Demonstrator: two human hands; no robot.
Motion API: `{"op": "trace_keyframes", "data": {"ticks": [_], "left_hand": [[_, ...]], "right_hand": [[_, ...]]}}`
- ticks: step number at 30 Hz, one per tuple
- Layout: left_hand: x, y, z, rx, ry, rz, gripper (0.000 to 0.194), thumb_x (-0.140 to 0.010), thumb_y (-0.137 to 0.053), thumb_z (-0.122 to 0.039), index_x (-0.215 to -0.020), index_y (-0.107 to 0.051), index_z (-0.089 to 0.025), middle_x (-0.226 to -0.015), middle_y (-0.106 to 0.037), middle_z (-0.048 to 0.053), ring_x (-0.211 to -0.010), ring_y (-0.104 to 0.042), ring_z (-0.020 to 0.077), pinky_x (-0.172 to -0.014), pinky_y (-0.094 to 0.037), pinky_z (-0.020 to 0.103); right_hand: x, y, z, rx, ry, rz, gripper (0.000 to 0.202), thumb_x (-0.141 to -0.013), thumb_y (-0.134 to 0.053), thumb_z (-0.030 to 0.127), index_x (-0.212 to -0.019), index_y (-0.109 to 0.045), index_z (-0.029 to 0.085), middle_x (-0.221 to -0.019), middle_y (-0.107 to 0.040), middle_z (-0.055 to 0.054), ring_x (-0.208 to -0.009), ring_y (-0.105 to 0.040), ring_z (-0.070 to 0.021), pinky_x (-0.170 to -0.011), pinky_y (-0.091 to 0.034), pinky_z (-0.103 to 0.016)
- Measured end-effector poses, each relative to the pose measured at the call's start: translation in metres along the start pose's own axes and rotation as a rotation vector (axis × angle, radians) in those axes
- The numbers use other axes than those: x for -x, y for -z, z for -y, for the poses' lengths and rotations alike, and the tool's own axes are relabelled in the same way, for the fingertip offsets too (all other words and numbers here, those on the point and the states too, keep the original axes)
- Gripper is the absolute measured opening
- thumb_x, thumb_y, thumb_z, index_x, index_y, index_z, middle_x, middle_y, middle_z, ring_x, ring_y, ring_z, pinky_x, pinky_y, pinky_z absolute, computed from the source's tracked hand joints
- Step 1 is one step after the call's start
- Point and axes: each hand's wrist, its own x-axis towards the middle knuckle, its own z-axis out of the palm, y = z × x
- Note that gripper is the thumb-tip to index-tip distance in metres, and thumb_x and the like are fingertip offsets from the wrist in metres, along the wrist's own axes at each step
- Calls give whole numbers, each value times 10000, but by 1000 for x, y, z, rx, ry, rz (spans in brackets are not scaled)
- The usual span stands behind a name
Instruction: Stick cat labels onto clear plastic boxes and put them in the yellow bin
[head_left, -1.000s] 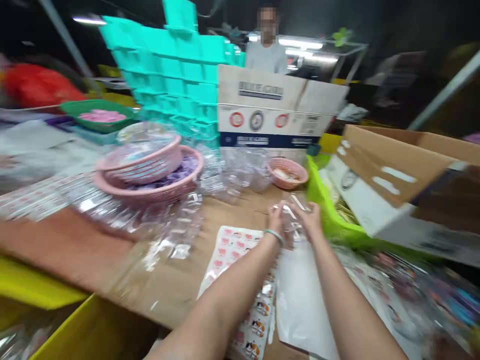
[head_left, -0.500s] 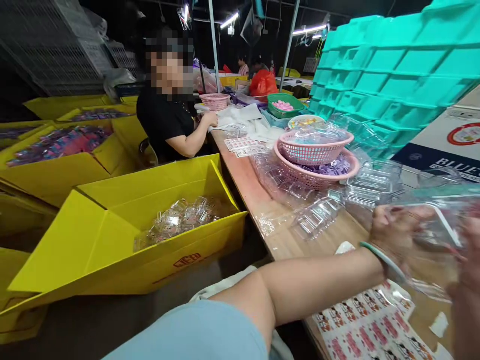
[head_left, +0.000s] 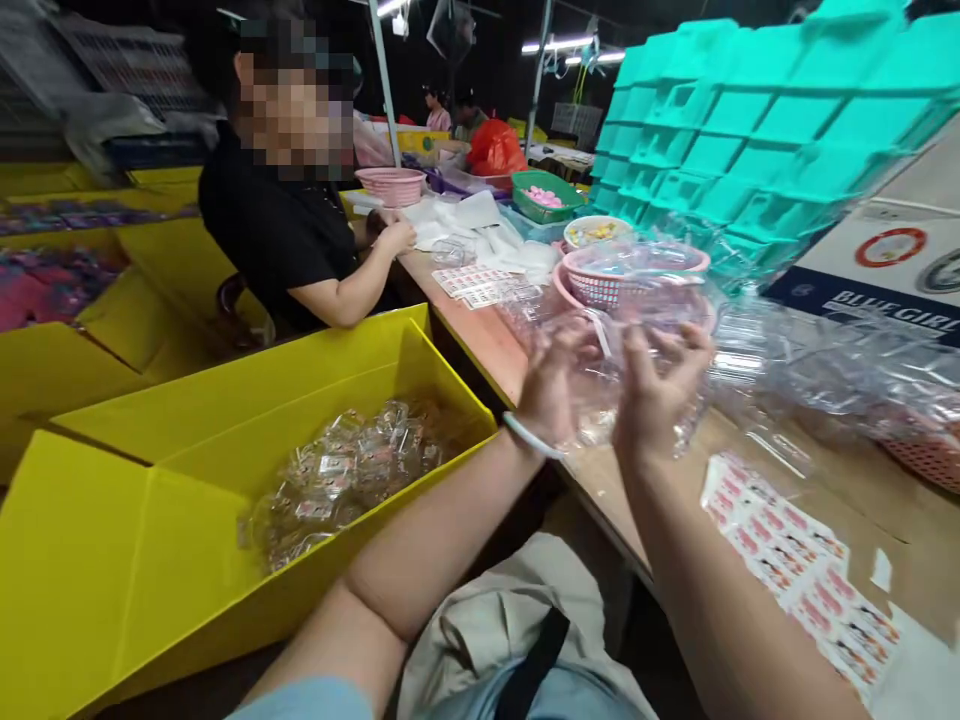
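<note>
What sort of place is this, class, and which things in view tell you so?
Probably a small packing workshop. Both hands, left hand and right hand, hold a clear plastic pack. Beside them, a yellow carton holds a heap of filled packs, and sticker sheets lie on the worktable.

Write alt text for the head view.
Both hands, left hand and right hand, hold a clear plastic package above the table edge. A yellow box of packed pieces sits at left; a seated co-worker works behind.

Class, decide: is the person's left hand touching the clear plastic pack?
Touching. Head view: left hand fingers wrap the clear plastic pack, no gap visible.
</note>
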Motion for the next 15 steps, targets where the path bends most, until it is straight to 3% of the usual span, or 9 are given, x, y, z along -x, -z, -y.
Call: {"op": "trace_keyframes", "data": {"ticks": [3,6,8,11,13,15], "left_hand": [[-6,80,-70,-55,-118,-137,276,-731,-670,-379,-922,-605,-190,-949,-671,31,-915,-623,155,-850,-443,267],[-1,161,-111,-68,-60,-334,278,-743,-650,-414,-877,-603,-175,-809,-675,27,-776,-640,145,-739,-473,242],[6,210,-122,-65,42,-426,316,-756,-624,-461,-851,-607,-160,-742,-670,36,-672,-634,143,-666,-486,248],[17,271,-120,-129,235,-556,370,-764,-600,-509,-852,-609,-149,-688,-660,45,-580,-623,149,-575,-490,261],[21,300,-112,-177,322,-617,358,-774,-603,-491,-844,-601,-140,-660,-652,50,-544,-619,150,-539,-487,259],[22,319,-103,-220,402,-661,350,-795,-584,-483,-812,-590,-134,-618,-637,51,-509,-611,153,-497,-474,253]], "right_hand": [[55,-99,18,-99,-152,148,531,-797,-567,526,-1186,-373,222,-1112,-527,-85,-1023,-569,-200,-871,-464,-364],[114,-162,13,-65,-340,379,603,-760,-578,580,-1215,-374,239,-1127,-566,-73,-961,-605,-191,-855,-466,-322],[147,-184,3,30,-490,526,650,-732,-586,620,-1230,-368,263,-1158,-582,-58,-1000,-606,-203,-893,-450,-323],[184,-203,-19,158,-746,695,688,-730,-573,642,-1248,-361,241,-1164,-608,-71,-1038,-614,-215,-912,-453,-318],[198,-212,-37,207,-889,777,702,-748,-573,605,-1255,-370,164,-1109,-639,-125,-972,-652,-231,-836,-500,-326],[203,-217,-54,241,-990,849,736,-739,-617,534,-1261,-379,74,-1064,-654,-191,-906,-677,-264,-741,-536,-356]]}}
